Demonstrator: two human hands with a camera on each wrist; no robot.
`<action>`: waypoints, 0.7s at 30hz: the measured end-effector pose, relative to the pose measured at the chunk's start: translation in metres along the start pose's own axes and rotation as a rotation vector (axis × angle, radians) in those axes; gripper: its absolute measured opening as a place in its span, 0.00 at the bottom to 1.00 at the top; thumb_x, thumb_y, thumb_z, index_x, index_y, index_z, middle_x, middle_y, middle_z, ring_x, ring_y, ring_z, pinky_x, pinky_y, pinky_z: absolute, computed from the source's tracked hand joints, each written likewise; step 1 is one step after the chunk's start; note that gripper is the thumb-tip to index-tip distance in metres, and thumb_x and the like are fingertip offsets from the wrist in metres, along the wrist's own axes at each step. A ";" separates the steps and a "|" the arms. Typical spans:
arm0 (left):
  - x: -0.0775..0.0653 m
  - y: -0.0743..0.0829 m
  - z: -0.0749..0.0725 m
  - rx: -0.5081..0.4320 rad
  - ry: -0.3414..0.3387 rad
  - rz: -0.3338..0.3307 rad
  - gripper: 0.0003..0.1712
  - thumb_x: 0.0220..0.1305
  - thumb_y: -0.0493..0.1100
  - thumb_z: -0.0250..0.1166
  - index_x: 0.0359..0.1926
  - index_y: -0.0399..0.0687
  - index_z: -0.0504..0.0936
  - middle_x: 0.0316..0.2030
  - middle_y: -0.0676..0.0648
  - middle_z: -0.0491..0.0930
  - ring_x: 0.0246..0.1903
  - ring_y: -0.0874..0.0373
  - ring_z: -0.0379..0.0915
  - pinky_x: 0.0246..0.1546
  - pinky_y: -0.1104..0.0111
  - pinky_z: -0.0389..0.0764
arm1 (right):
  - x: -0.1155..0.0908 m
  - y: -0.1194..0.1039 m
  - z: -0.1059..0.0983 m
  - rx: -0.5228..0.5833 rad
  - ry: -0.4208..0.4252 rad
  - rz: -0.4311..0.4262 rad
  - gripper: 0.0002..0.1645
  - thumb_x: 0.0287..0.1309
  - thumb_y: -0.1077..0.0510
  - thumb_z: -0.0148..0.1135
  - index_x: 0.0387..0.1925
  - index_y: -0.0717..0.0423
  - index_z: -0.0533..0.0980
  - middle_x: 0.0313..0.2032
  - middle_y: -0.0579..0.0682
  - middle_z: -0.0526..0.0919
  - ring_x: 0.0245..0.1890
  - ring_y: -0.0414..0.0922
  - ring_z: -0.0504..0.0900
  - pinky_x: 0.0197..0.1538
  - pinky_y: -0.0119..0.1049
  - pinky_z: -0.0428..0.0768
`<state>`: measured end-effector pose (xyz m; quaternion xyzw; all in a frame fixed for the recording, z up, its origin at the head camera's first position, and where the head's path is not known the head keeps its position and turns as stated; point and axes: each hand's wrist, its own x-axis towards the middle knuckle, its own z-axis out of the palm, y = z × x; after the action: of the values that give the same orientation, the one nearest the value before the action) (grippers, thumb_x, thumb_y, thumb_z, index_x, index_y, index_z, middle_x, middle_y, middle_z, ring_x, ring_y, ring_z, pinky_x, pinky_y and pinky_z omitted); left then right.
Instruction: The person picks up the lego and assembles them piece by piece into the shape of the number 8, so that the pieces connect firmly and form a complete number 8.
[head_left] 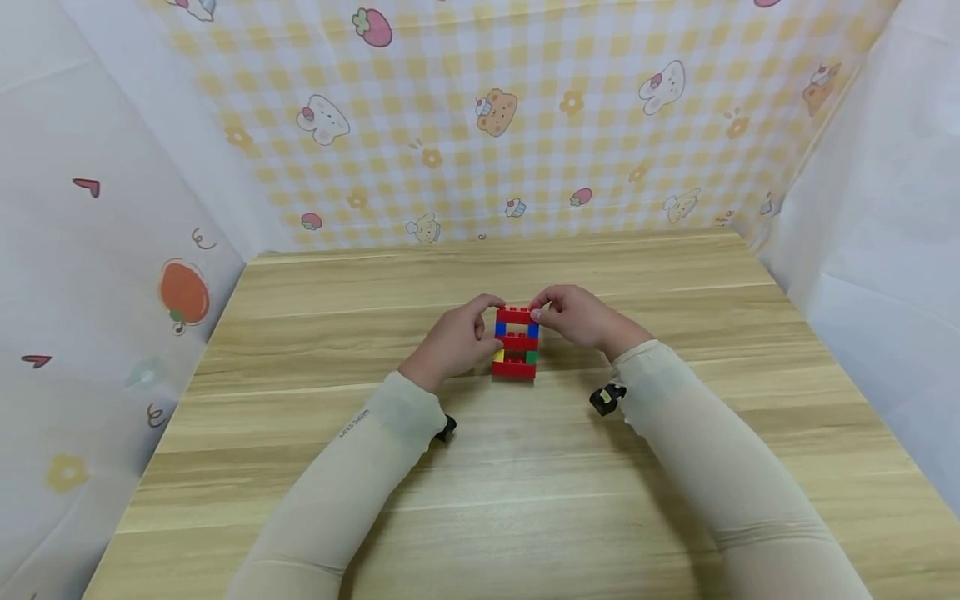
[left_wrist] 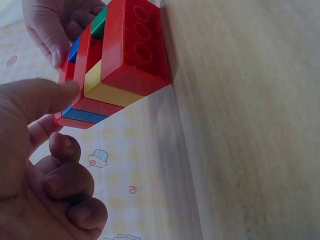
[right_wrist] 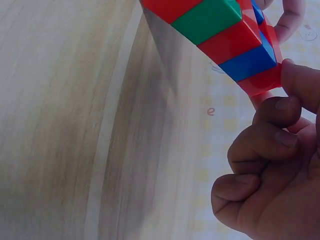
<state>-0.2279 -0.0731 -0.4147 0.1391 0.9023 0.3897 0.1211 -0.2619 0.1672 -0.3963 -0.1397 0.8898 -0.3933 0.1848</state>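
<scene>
A small tower of toy building bricks (head_left: 514, 368) stands between both hands. Three long red bricks form its levels, with blue bricks (head_left: 533, 331) at the upper ends, and a yellow brick (left_wrist: 112, 90) and a green brick (right_wrist: 207, 21) lower down. The hollow underside of the bottom red brick (left_wrist: 142, 32) shows in the left wrist view, so the tower is tipped or raised off the table. My left hand (head_left: 456, 340) holds its left side, thumb at the middle red brick, index finger at the top. My right hand (head_left: 577, 318) pinches the top red brick's right end.
A wood-grain table (head_left: 510, 500) lies under the tower. Behind it hangs a yellow checked cloth (head_left: 450, 167) with cartoon prints, and pale cloths hang at the left and right. A black wrist device (head_left: 606, 399) sits at the right cuff.
</scene>
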 end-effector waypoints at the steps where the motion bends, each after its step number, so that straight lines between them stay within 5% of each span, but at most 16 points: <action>1: 0.000 0.000 0.000 -0.001 -0.004 -0.006 0.35 0.70 0.43 0.72 0.74 0.63 0.70 0.28 0.47 0.72 0.23 0.54 0.67 0.24 0.65 0.69 | 0.000 0.001 0.000 0.002 -0.002 0.001 0.14 0.78 0.52 0.59 0.54 0.56 0.81 0.31 0.51 0.72 0.31 0.48 0.70 0.35 0.40 0.70; 13: 0.003 0.000 -0.003 0.007 -0.052 -0.023 0.36 0.69 0.44 0.73 0.73 0.62 0.69 0.32 0.47 0.74 0.27 0.53 0.69 0.27 0.65 0.71 | 0.001 0.004 0.002 0.038 -0.020 0.029 0.15 0.79 0.50 0.58 0.56 0.54 0.81 0.33 0.51 0.74 0.34 0.49 0.70 0.37 0.40 0.70; 21: 0.002 -0.001 -0.004 -0.007 -0.051 -0.041 0.37 0.69 0.45 0.73 0.74 0.61 0.68 0.33 0.46 0.73 0.26 0.54 0.68 0.26 0.65 0.70 | -0.006 0.004 0.005 -0.042 -0.009 -0.020 0.35 0.65 0.45 0.74 0.69 0.46 0.71 0.29 0.51 0.73 0.28 0.49 0.71 0.32 0.39 0.71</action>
<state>-0.2317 -0.0760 -0.4127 0.1303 0.9001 0.3867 0.1527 -0.2548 0.1690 -0.4015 -0.1543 0.8954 -0.3758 0.1821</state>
